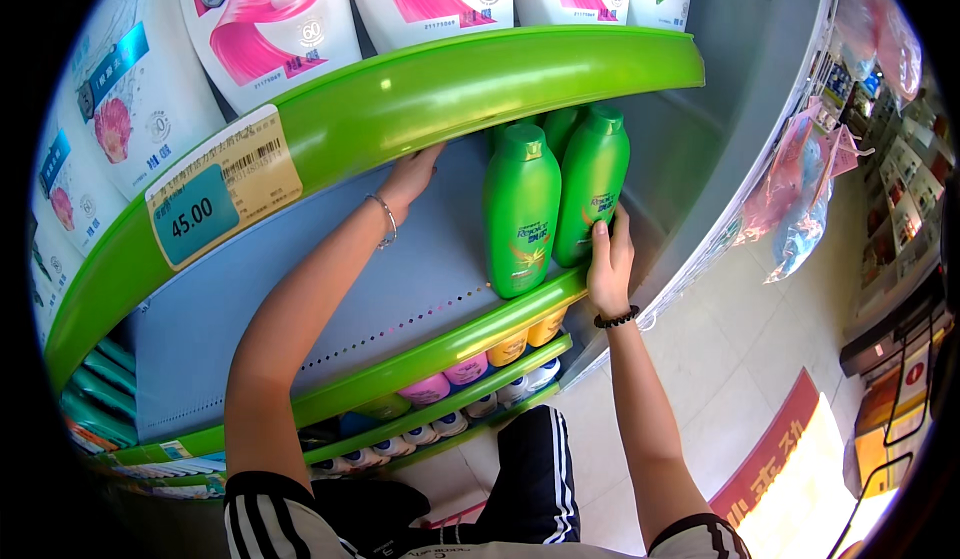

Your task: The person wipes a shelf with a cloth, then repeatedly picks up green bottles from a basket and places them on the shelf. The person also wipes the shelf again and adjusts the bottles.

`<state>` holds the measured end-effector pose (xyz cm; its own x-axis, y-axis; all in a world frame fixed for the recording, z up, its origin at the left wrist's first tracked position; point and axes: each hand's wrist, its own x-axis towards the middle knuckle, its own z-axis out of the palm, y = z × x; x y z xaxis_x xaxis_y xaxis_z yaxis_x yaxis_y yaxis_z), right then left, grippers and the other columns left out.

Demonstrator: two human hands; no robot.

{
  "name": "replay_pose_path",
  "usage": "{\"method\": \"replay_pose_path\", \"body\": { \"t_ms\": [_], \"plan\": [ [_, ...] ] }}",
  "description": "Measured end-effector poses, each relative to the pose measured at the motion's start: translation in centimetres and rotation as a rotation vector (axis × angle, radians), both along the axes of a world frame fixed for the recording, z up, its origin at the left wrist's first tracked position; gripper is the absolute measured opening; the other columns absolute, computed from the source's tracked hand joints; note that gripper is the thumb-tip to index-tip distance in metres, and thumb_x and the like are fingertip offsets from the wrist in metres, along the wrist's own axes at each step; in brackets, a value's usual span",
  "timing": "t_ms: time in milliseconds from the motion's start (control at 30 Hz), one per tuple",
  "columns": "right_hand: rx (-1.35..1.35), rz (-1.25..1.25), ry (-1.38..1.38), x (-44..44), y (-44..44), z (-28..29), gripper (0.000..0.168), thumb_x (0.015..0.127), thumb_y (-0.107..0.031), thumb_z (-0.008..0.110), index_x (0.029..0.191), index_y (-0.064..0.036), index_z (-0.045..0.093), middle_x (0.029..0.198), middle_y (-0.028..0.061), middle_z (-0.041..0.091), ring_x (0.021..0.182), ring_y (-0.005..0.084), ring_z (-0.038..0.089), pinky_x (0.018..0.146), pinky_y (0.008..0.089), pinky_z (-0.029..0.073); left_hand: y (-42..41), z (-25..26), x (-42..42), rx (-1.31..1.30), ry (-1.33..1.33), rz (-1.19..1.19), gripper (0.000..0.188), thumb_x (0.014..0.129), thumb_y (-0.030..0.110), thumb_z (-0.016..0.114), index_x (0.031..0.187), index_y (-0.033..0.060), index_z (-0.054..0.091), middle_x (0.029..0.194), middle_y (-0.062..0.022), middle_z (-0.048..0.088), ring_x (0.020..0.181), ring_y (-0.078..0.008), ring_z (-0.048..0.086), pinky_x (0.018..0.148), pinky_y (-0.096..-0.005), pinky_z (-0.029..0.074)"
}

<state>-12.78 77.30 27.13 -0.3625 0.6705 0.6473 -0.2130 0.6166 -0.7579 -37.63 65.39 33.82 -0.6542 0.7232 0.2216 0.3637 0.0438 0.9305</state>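
Observation:
My right hand [611,259] grips the lower right side of a green Rejoice shampoo bottle [596,176], thumb on its front and fingers along its side. Another green shampoo bottle [523,214] stands upright just left of it, near the shelf's front lip. Parts of more green bottles [561,135] show behind these two. My left hand [409,184] reaches into the same grey shelf [337,259], left of the bottles and apart from them. Its fingertips are partly hidden behind the green edge [487,82] of the upper shelf.
Large white bottles [274,26] line the upper shelf. A price tag [225,187] sits on its edge. Teal packages [101,386] lie at the shelf's left end. Pink bottles [465,370] stand lower down. Bagged goods [795,191] hang at right above the tiled floor [712,379].

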Motion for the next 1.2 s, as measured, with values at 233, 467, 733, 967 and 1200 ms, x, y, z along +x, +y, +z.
{"method": "replay_pose_path", "body": {
  "t_ms": [233,467,733,967,1200],
  "plan": [
    [0.360,-0.252,0.093,0.9,-3.1,-0.6,0.075,0.075,-0.031,0.066,0.131,0.003,0.030,0.132,0.0225,0.031,0.118,0.0347,0.035,0.099,0.0440,0.027,8.0,-3.7,-11.6,-0.062,0.185,-0.013,0.054,0.090,0.035,0.049,0.132,0.0038,0.039,0.131,-0.0085,0.045,0.121,-0.0173,0.042,0.100,-0.0323,0.034],
    [0.428,-0.243,-0.105,-0.8,-8.0,0.8,0.097,0.060,-0.032,0.080,0.132,0.003,0.027,0.125,0.0211,0.042,0.110,0.0350,0.040,0.094,0.0439,0.031,10.8,-4.2,-14.2,-0.046,0.278,-0.034,0.051,0.087,0.025,0.054,0.131,0.0027,0.040,0.129,-0.0087,0.048,0.119,-0.0170,0.044,0.099,-0.0319,0.035],
    [0.346,-0.247,-0.123,-2.8,-9.2,0.4,0.100,0.062,-0.025,0.080,0.136,0.005,0.020,0.121,0.0257,0.038,0.109,0.0381,0.041,0.093,0.0439,0.035,11.5,-5.1,-13.5,0.080,0.515,-0.034,0.050,0.083,0.014,0.059,0.129,0.0014,0.042,0.126,-0.0090,0.051,0.116,-0.0166,0.046,0.099,-0.0314,0.036],
    [0.314,-0.284,-0.133,-2.9,-9.4,-0.2,0.099,0.062,-0.022,0.079,0.136,0.006,0.019,0.120,0.0255,0.039,0.108,0.0380,0.041,0.093,0.0437,0.035,4.1,-4.7,-9.0,0.062,0.370,-0.206,0.050,0.080,0.004,0.063,0.126,0.0000,0.044,0.122,-0.0091,0.054,0.115,-0.0162,0.048,0.098,-0.0308,0.037],
    [0.276,-0.292,-0.114,-2.8,-9.9,0.0,0.093,0.064,-0.020,0.079,0.134,0.006,0.023,0.118,0.0258,0.040,0.106,0.0385,0.042,0.091,0.0431,0.036,-3.9,-2.0,2.2,0.232,0.265,-0.184,0.037,0.080,0.007,0.064,0.112,-0.0037,0.050,0.105,-0.0108,0.061,0.102,-0.0165,0.056,0.086,-0.0306,0.045]
  ]
}}
